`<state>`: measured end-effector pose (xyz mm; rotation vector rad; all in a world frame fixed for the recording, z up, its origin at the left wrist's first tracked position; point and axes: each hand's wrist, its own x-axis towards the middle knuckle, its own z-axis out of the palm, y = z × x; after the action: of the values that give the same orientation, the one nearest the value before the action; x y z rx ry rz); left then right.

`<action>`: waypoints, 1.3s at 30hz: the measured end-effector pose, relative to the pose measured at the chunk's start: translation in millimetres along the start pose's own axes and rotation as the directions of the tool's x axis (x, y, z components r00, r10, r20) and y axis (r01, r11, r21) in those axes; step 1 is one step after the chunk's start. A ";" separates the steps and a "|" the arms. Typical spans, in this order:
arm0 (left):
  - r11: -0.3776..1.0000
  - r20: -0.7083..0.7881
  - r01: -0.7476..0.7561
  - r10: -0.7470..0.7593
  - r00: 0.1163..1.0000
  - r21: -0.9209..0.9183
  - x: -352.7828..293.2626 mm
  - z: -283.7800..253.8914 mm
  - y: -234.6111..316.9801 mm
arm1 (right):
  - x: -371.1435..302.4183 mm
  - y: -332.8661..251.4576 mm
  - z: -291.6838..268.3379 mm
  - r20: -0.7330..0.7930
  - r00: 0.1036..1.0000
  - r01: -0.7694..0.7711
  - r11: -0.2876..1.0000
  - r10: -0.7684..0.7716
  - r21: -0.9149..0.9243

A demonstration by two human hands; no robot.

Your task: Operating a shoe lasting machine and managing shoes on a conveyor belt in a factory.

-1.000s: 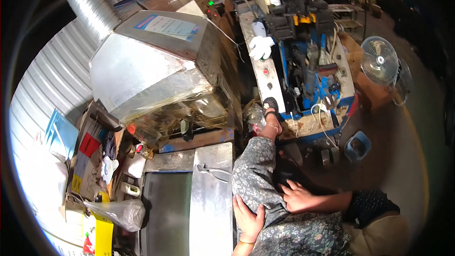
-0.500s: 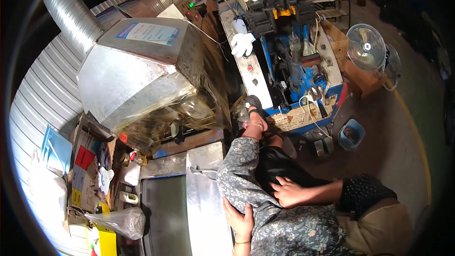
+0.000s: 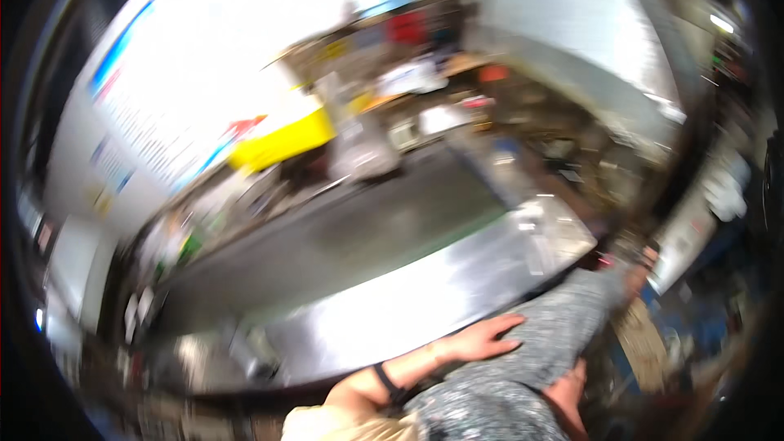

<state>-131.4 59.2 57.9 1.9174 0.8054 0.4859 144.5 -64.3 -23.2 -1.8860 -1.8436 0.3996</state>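
Note:
My left hand [image 3: 488, 337] lies flat on the grey floral cloth [image 3: 543, 335] over my leg, fingers apart, with a dark band on its wrist. My right hand [image 3: 566, 392] rests against the other side of the same leg; its fingers look loosely stretched, though motion smears them. Neither hand holds anything. Beside my left forearm runs a shiny metal ledge [image 3: 408, 294] along a long dark belt-like surface [image 3: 343, 229]. A blurred pliers-like tool [image 3: 532, 237] lies at the ledge's right end, apart from both hands.
Behind the dark surface are a yellow box [image 3: 286, 140], a clear plastic bag [image 3: 363, 151] and assorted small items. A large metal hood [image 3: 563, 24] stands at the upper right. White gloves [image 3: 727, 188] lie on a machine at the far right.
The view has swung sharply to the left and blurred, bringing the long dark surface and bright wall boards into sight. Both hands stay resting on my leg.

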 end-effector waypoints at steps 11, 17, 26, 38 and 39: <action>0.294 -0.997 0.953 0.039 0.059 0.068 -328.1 -38.0 -123.7 | 21.5 45.8 30.7 0.350 0.906 0.285 0.954 -0.237 -0.091; -0.001 -0.741 0.744 0.093 -0.665 -0.668 -479.0 -55.5 -83.0 | 50.1 30.9 62.6 0.482 0.874 0.231 0.928 -0.065 -0.292; -0.042 -0.987 0.992 -0.103 -0.123 -0.119 -489.6 -66.7 -52.5 | 41.9 59.9 66.9 0.317 0.935 0.233 0.948 -0.158 -0.215; 0.505 -0.619 0.393 -0.434 -0.655 -0.769 -481.6 -32.1 -117.3 | 60.8 18.9 44.3 0.276 0.897 0.373 0.926 -0.345 -0.054; 0.608 -0.629 0.295 -0.457 -0.629 -0.737 -467.9 -27.7 -114.4 | 68.7 -31.6 2.7 0.370 0.837 0.411 0.909 -0.403 0.061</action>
<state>-514.9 -220.4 -29.0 0.0273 2.5724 1.5327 119.8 3.7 -1.2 -1.4327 -2.4424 0.6241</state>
